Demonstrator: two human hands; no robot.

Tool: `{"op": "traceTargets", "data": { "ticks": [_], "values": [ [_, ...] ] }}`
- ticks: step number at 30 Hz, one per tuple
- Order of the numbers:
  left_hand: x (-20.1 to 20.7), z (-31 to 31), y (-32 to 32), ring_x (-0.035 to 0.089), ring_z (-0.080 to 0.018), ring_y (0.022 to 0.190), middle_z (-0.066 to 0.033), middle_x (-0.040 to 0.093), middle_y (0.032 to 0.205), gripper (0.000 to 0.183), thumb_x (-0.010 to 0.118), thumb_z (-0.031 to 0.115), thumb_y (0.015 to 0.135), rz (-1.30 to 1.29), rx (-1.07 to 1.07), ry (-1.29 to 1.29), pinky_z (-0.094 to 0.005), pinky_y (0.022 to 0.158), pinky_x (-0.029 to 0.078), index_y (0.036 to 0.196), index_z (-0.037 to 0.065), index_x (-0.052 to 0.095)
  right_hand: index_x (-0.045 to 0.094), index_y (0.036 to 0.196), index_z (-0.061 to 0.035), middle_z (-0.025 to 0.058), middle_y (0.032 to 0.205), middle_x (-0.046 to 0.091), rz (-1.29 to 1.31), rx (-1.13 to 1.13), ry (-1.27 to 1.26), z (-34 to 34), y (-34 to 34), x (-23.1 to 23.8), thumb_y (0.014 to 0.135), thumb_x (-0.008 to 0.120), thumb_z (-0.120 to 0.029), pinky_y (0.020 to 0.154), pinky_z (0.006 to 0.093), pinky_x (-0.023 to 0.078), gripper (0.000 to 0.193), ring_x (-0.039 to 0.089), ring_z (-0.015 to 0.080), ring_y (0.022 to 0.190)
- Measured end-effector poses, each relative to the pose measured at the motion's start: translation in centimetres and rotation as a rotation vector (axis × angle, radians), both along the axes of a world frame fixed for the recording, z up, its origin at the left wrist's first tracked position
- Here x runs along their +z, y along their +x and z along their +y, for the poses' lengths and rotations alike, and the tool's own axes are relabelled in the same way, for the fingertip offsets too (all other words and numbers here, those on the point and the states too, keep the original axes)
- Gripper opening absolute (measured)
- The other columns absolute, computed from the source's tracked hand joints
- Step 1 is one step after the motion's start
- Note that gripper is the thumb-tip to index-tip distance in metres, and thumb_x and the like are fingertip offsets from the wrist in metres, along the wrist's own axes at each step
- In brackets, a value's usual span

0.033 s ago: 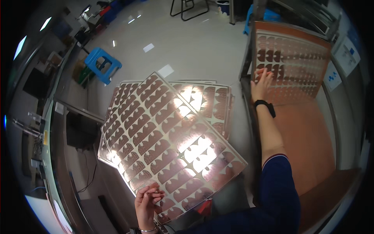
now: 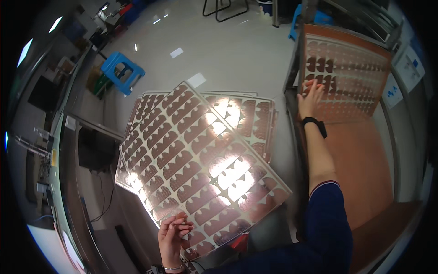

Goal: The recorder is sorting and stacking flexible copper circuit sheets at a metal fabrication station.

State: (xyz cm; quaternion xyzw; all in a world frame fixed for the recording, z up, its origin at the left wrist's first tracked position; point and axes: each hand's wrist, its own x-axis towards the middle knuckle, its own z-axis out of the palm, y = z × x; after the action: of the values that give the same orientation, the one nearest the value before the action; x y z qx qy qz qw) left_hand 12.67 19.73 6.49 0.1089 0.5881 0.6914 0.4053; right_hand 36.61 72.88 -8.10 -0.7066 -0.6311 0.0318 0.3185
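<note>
A large stack of thin flat panels (image 2: 182, 150) lies in front of me, patterned with rows of copper-coloured rounded shapes on a pale ground. The top panel is turned at an angle to those under it. My left hand (image 2: 170, 239) is at its near left edge, fingers curled together; what they hold, if anything, cannot be made out. To the right, a similar patterned sheet (image 2: 353, 68) leans upright against an orange-brown backing. My right hand (image 2: 311, 98), with a black wristband, reaches to its left side, fingers stretched out against it and nothing seen in them.
Below the leaning sheet is an orange-brown board (image 2: 360, 164) inside a dark-edged frame. A blue plastic stool (image 2: 122, 72) stands on the floor beyond the stack at left. A glass-edged bench (image 2: 57, 182) runs along the left, and a black-framed chair (image 2: 224, 11) stands far ahead.
The whole view has shifted slightly, so the stack, stool and leaning sheet appear a little further right. Both hands keep about the same places on the panels.
</note>
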Motion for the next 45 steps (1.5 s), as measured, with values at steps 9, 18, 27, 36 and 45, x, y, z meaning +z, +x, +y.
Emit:
{"op": "traceTargets", "data": {
  "ticks": [9, 18, 27, 36, 45],
  "values": [
    [-0.4, -0.4, -0.4, 0.063, -0.0183, 0.079, -0.0144, 0.061, 0.1, 0.025, 0.049, 0.013, 0.094, -0.034, 0.134, 0.019, -0.0296, 0.07, 0.057, 0.114, 0.0, 0.049, 0.019, 0.144, -0.0153, 0.0177, 0.149, 0.017, 0.095, 0.182, 0.01, -1.4, 3.1, 0.0, 0.084, 0.063, -0.024, 0.105, 0.0443, 0.03, 0.075, 0.022, 0.0374, 0.134],
    [-3.6, -5.4, -3.5, 0.056, -0.0119, 0.082, -0.0065, 0.059, 0.099, 0.022, 0.05, 0.014, 0.094, 0.191, 0.529, 0.094, -0.0224, 0.071, 0.048, 0.113, 0.003, 0.051, 0.061, 0.095, -0.0013, 0.0052, 0.066, 0.061, 0.929, 0.624, -0.608, -18.5, 4.4, 4.6, 0.095, 0.049, -0.03, 0.044, 0.0178, 0.042, 0.031, 0.055, 0.0067, 0.051],
    [-4.9, -6.9, -1.9, 0.054, -0.0116, 0.102, -0.0064, 0.055, 0.114, 0.034, 0.051, 0.012, 0.093, -0.084, 0.178, 0.063, -0.0254, 0.086, 0.046, 0.124, 0.002, 0.042, 0.06, 0.081, -0.0047, -0.0057, 0.069, 0.055, 0.974, 0.72, -0.697, -25.8, 2.9, 8.7, 0.092, 0.056, -0.021, 0.052, 0.0168, 0.036, 0.02, 0.046, 0.0001, 0.058],
    [-3.4, -6.6, -1.0, 0.054, -0.0135, 0.105, -0.009, 0.053, 0.12, 0.044, 0.052, 0.01, 0.091, 0.004, 0.236, 0.165, -0.0266, 0.088, 0.045, 0.131, 0.0, 0.038, 0.059, 0.083, -0.0041, -0.0059, 0.067, 0.052, 0.916, 0.684, -0.662, -26.7, 4.0, 9.4, 0.094, 0.052, -0.02, 0.048, 0.0161, 0.032, 0.02, 0.042, -0.0001, 0.054],
    [-2.9, -7.5, -1.4, 0.053, -0.0139, 0.107, -0.0097, 0.053, 0.121, 0.045, 0.053, 0.01, 0.091, 0.084, 0.194, 0.179, -0.0272, 0.092, 0.042, 0.132, -0.002, 0.037, 0.059, 0.085, -0.0033, -0.0045, 0.069, 0.056, 0.94, 0.674, -0.671, -28.1, 4.5, 10.6, 0.096, 0.049, -0.021, 0.046, 0.0167, 0.033, 0.022, 0.045, 0.0, 0.053]
  ]
}}
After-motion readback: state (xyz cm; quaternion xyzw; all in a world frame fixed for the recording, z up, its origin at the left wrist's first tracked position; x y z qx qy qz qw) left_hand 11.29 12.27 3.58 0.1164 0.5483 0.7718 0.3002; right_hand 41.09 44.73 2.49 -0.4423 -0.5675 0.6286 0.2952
